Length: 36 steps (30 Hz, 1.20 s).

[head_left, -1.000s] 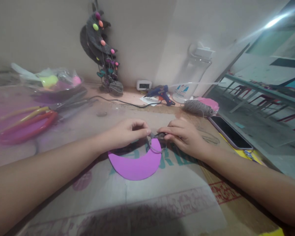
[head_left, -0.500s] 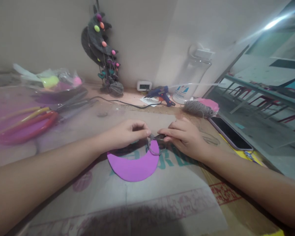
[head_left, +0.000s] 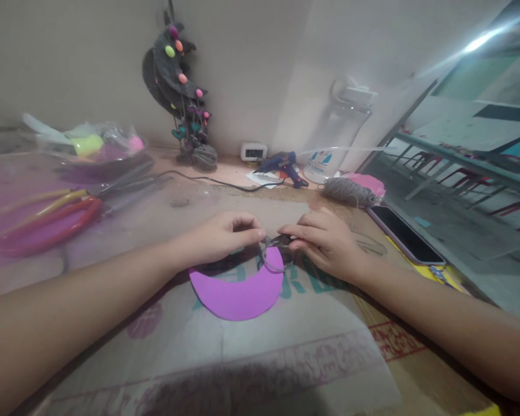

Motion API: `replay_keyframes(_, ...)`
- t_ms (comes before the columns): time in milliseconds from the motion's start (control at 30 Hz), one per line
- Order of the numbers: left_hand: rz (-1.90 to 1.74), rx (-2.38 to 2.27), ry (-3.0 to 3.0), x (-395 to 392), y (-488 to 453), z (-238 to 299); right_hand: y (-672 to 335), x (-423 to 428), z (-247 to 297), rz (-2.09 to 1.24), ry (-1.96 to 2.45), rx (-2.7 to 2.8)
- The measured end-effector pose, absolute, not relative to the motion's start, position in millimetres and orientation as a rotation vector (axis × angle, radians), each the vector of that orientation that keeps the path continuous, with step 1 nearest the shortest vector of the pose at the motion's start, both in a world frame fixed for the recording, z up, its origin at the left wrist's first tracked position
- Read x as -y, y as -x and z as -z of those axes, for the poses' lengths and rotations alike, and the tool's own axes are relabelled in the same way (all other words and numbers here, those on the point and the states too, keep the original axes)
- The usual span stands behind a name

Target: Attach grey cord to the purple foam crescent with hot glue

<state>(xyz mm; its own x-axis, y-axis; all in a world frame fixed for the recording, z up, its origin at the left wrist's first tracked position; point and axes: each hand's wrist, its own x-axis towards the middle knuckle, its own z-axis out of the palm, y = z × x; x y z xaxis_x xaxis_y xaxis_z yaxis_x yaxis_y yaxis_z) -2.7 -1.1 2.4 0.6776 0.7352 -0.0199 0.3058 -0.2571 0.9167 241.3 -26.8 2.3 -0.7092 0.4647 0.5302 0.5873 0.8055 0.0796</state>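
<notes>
A purple crescent [head_left: 238, 299], flat like foam sheet, lies on the printed sheet in front of me. Grey yarn [head_left: 274, 269] hangs in a loop across its right-hand tip. At that tip the thumb and fingertips of my left hand [head_left: 227, 238] are pinched on the yarn; whether they also grip the crescent's end is hidden. Just to the right, my right hand [head_left: 323, 237] has its fingers closed around a small, dark, pointed thing [head_left: 281, 239] that I cannot make out. It points left at the yarn by the tip.
Red-and-yellow-handled scissors [head_left: 47, 222] lie left, near a plastic bag [head_left: 95, 144]. A decorated black crescent [head_left: 169, 69] hangs behind. Along the back are a clock [head_left: 254, 152], a blue glue gun [head_left: 281, 164], a clear bottle [head_left: 340, 136] and a yarn skein [head_left: 349, 192]. A phone [head_left: 407, 234] lies right.
The purple crescent's right end has shifted slightly to the right, and the yarn loop hangs a little differently. Both hands stay in nearly the same place.
</notes>
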Motion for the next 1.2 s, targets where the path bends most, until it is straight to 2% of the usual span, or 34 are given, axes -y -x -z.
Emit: replay_keyframes(1200,-0.484,-0.812,-1.855,1.3,3.2,-3.4,-236.8,28.1,-5.1,0.417,0.718,2.512)
